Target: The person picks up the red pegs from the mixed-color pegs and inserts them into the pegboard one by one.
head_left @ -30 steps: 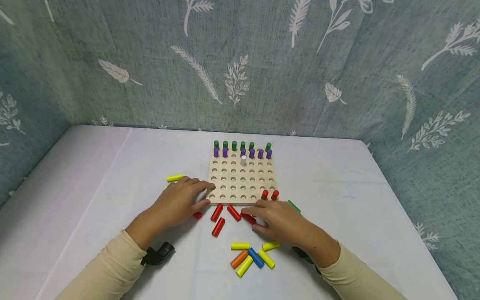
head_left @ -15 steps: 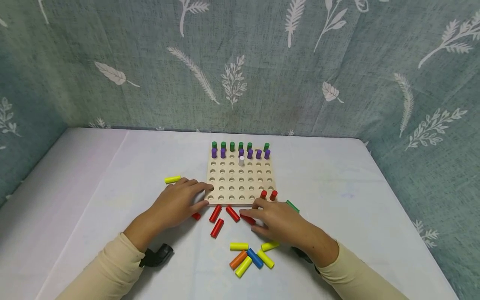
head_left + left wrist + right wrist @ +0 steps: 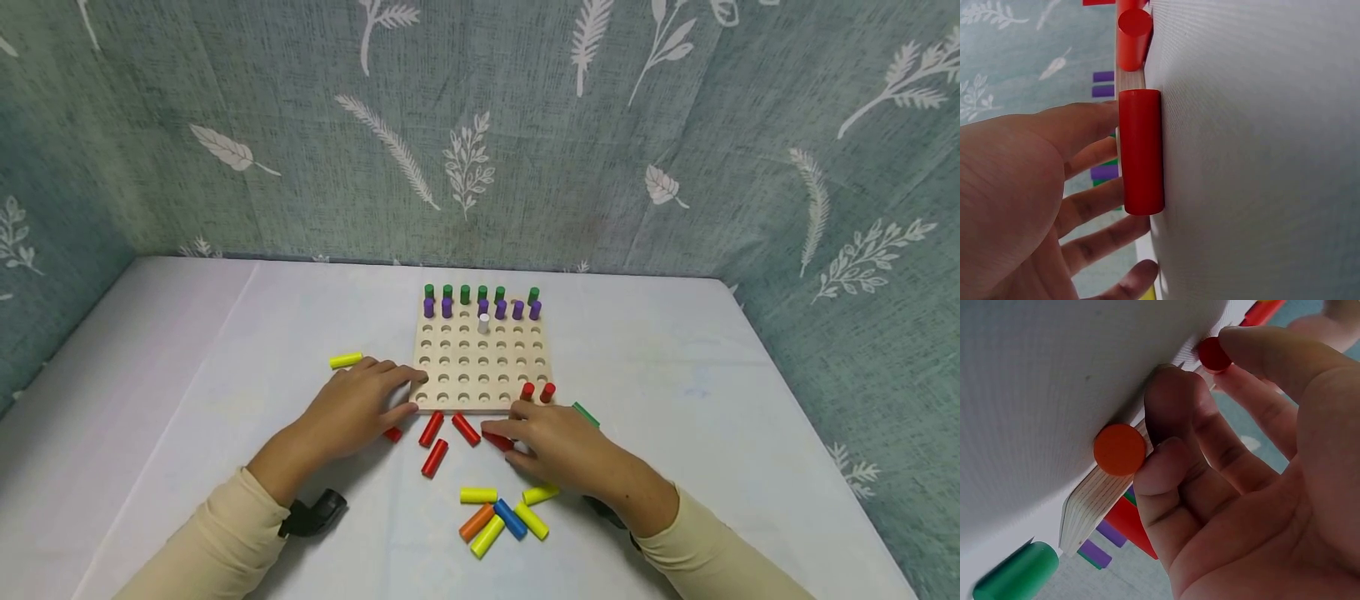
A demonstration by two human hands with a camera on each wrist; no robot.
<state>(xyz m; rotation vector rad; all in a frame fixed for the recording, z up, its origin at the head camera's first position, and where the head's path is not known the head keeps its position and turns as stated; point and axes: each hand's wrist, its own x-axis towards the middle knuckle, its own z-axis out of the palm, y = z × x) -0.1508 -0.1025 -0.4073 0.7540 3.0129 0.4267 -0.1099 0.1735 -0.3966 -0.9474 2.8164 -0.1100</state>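
Note:
My left hand [image 3: 352,408] rests relaxed at the left edge of the wooden pegboard [image 3: 463,362], fingertips on the rim. A red peg [image 3: 1141,150] lies near its thumb, partly hidden from the head view. My right hand [image 3: 558,442] is at the board's front right, thumb and index finger pinching a red peg [image 3: 497,441] lying on the cloth. The other fingers are curled beside an orange-looking peg end [image 3: 1120,449] against the board's edge. Two upright red pegs [image 3: 548,392] stand at the board's front right. Several loose red pegs [image 3: 434,458] lie between the hands.
Green pegs [image 3: 465,294] and purple pegs [image 3: 500,310] stand in the back rows, with a white peg [image 3: 483,323] before them. Nearer me lie yellow pegs [image 3: 478,496], an orange peg [image 3: 477,522] and a blue peg [image 3: 511,519]. A green peg [image 3: 586,414] lies right of the board.
The head view has shifted slightly. Both hands and the pegs stay almost in place, with only a slight movement of the right fingers around the red peg.

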